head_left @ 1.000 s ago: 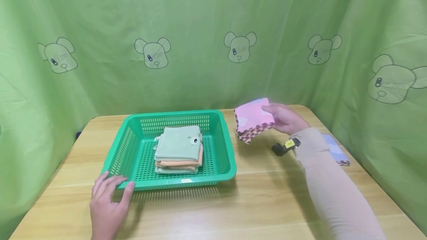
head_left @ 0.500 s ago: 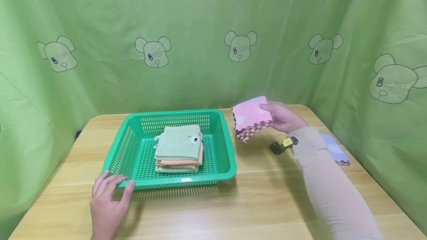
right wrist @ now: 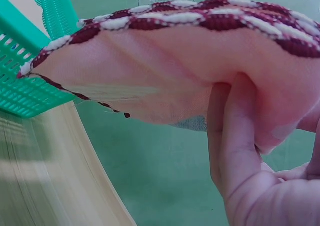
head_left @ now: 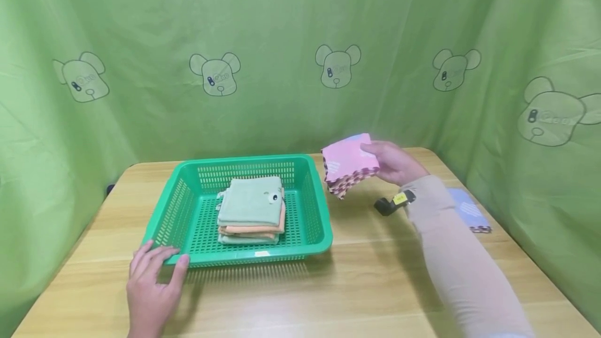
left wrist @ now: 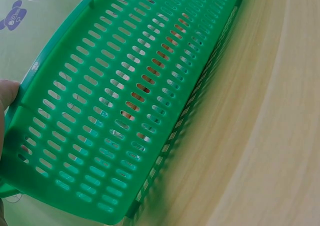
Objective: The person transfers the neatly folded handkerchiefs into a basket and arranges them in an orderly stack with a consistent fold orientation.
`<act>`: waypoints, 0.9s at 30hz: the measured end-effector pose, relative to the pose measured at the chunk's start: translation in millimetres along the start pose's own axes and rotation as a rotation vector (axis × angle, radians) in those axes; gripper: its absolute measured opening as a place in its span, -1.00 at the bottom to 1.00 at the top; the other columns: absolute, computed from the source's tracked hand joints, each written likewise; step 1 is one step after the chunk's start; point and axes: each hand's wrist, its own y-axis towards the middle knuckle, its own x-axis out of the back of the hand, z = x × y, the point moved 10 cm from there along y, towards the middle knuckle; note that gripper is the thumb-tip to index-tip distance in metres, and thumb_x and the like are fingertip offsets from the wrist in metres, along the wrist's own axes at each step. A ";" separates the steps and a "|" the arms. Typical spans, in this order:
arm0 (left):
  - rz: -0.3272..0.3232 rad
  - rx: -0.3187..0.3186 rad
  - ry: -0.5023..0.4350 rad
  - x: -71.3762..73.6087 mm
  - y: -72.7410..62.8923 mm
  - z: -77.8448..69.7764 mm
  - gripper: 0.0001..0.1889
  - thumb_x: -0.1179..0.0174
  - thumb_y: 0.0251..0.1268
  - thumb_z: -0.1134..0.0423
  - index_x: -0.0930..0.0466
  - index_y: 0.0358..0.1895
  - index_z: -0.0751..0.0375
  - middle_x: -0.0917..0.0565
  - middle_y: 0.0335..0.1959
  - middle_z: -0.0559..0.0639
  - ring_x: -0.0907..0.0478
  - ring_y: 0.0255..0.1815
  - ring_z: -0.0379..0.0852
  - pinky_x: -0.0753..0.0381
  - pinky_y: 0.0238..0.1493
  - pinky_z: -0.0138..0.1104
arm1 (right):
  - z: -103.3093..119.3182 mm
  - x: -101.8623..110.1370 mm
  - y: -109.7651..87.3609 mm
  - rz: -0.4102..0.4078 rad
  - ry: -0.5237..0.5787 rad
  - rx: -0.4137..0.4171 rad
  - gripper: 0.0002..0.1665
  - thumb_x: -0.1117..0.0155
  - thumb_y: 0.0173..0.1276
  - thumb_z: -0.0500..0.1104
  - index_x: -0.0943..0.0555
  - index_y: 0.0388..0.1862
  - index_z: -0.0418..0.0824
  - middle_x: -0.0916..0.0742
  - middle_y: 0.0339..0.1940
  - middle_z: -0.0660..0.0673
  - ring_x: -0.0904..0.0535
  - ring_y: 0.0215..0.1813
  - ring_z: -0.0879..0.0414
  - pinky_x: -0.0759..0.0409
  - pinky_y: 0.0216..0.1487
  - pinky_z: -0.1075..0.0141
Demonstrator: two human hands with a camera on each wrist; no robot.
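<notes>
A green plastic basket (head_left: 324, 207) stands on the table, with a stack of folded pale green and peach towels (head_left: 251, 202) inside it. At its near left corner, my left hand (head_left: 152, 286) holds the rim, fingers over the edge and thumb along the front side. To the right of the basket, my right hand (head_left: 394, 163) grips a folded pink towel (head_left: 349, 158) in the air, thumb on top. Fingers (right wrist: 235, 131) press its underside in the right wrist view, where a maroon and white stitched border shows.
A folded blue towel (head_left: 469, 210) lies near the table's right edge, partly behind the right sleeve (head_left: 455, 254). A green curtain (head_left: 281, 119) with bear faces closes off the back and sides of the wooden table (head_left: 281, 301).
My right hand has moved slightly left and up with the pink towel, closer to the basket. The left hand and the basket stay where they were.
</notes>
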 end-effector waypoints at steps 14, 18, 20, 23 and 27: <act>0.004 0.007 0.001 0.2 -0.9 0.6 -0.78 -0.36 0.03 0.28 -0.68 -0.26 0.34 -0.68 -0.17 0.27 -0.35 0.25 0.32 0.00 0.45 0.06 | 1.0 -12.8 4.1 0.009 0.034 0.000 -0.59 0.07 0.52 -0.30 -0.20 0.28 -0.38 -0.68 -0.16 -0.24 -0.69 -0.20 0.04 -0.66 -0.10 0.32; 0.008 0.011 0.004 -0.1 -1.7 1.5 -0.77 -0.36 0.03 0.28 -0.68 -0.25 0.34 -0.68 -0.17 0.27 -0.35 0.25 0.32 0.00 0.45 0.06 | 0.9 -16.5 5.6 0.017 0.029 0.004 -0.64 0.10 0.53 -0.30 -0.22 0.24 -0.39 -0.68 -0.16 -0.24 -0.69 -0.20 0.04 -0.67 -0.12 0.32; 0.009 0.010 0.005 -0.1 -1.7 1.4 -0.77 -0.35 0.04 0.28 -0.68 -0.25 0.34 -0.68 -0.16 0.27 -0.35 0.24 0.32 0.00 0.45 0.06 | 0.9 -19.0 6.4 0.026 0.031 0.007 -0.67 0.09 0.53 -0.31 -0.25 0.20 -0.39 -0.68 -0.16 -0.24 -0.69 -0.21 0.04 -0.67 -0.12 0.32; 0.009 0.006 0.007 0.0 -1.0 0.7 -0.77 -0.35 0.04 0.28 -0.67 -0.25 0.35 -0.68 -0.16 0.28 -0.35 0.24 0.32 0.00 0.45 0.05 | 0.9 -22.9 7.6 0.042 0.034 0.012 -0.69 0.07 0.52 -0.31 -0.27 0.17 -0.39 -0.68 -0.17 -0.24 -0.68 -0.21 0.04 -0.67 -0.12 0.32; 0.011 0.011 0.007 -0.1 -0.4 0.6 -0.77 -0.35 0.04 0.28 -0.67 -0.25 0.34 -0.68 -0.16 0.28 -0.34 0.25 0.32 0.00 0.45 0.05 | -0.2 -27.3 9.6 0.055 0.043 0.010 -0.67 0.07 0.52 -0.31 -0.26 0.19 -0.40 -0.68 -0.16 -0.23 -0.68 -0.20 0.04 -0.67 -0.12 0.32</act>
